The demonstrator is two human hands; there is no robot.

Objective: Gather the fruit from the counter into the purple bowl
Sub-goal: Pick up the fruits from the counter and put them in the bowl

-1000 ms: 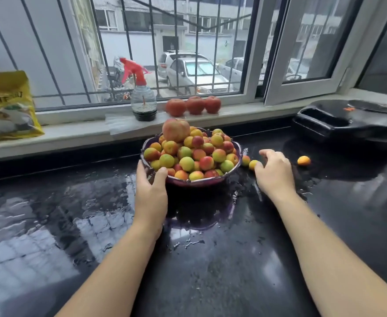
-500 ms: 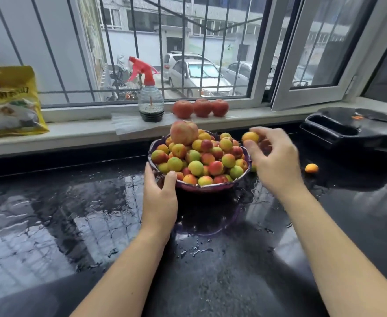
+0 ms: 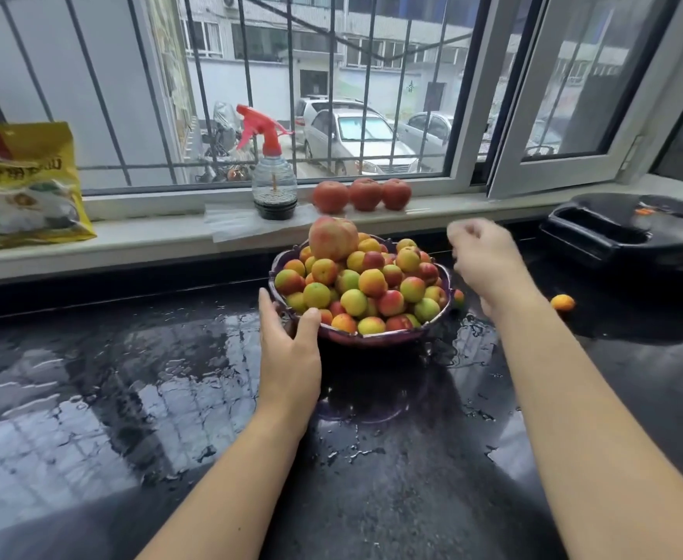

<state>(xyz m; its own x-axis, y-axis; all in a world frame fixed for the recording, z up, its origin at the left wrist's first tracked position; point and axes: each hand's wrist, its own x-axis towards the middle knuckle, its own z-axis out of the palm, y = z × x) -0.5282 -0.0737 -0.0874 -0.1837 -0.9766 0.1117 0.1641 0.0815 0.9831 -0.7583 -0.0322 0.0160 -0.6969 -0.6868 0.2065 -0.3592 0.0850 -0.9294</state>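
Beside the purple bowl (image 3: 372,339), right hand (image 3: 483,264) blurs, fingers seemingly curled; left hand (image 3: 289,353) grips rim.

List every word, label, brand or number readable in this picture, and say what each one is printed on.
None can be read for certain.
Yellow bag on the windowsill: a line of dark characters near its top, too blurred to read.
Wall across the street: one small green mark, perhaps a character, too small to read.
Parked cars: no plate legible.
Spray bottle, black appliance, purple bowl: no text visible.
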